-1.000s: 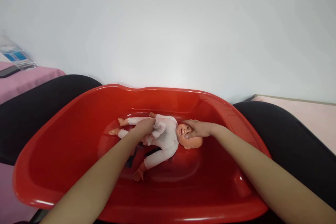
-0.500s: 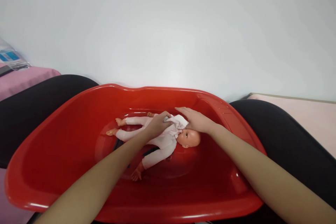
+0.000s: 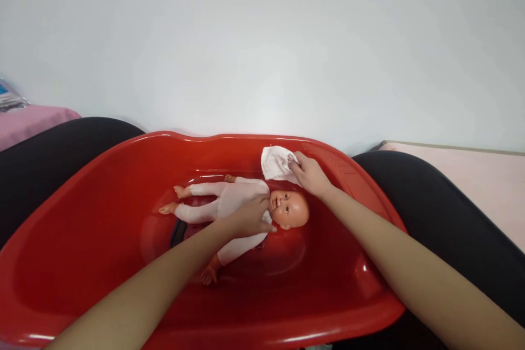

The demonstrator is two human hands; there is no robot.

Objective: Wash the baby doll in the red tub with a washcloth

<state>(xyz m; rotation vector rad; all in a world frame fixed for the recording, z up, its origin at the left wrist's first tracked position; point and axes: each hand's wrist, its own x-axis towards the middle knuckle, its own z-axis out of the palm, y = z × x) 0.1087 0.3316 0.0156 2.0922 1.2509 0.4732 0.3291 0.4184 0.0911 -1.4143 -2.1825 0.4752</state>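
Observation:
A baby doll [image 3: 238, 197] in a pale pink suit lies on its back in a red baby bathtub [image 3: 82, 229], its head to the right and its feet to the left. My left hand [image 3: 254, 216] rests on the doll's upper chest by the collar, thumb spread away from the other fingers. It covers part of the chest and neckline. In my right hand [image 3: 310, 172] a small white cloth [image 3: 279, 163] is pinched by its right end. The cloth hangs above the doll's head, near the tub's far wall.
Black chair-like surfaces [image 3: 410, 186] flank the tub on both sides. On the right lies a pale pink surface [image 3: 471, 175]; on the left, pink fabric [image 3: 36, 120] with a clear plastic package [image 3: 10, 98]. A white wall [image 3: 262, 38] rises behind.
My right hand has lifted the cloth up and away from the doll's chin and spread it. My left hand has let go of the cloth and moved down onto the chest.

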